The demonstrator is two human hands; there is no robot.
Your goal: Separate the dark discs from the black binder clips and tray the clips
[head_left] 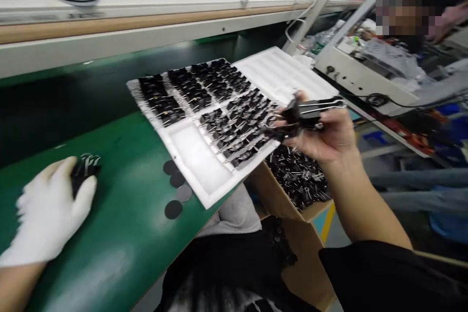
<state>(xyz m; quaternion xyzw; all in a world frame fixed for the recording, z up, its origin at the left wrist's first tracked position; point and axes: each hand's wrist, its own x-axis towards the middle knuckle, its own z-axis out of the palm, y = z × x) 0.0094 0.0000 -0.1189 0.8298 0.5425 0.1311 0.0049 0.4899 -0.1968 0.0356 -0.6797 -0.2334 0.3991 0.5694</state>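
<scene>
At left, my left hand (54, 209) is curling round clips (86, 169), seemingly steadying them; centre-right, my right hand (325, 139) is clutching more.

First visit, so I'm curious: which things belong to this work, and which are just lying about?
In the work:
black clips, in the right hand and gloved left hand
white tray holding clips
cardboard box of clips

Apparently just lying about:
coiled black cable
clear plastic
</scene>
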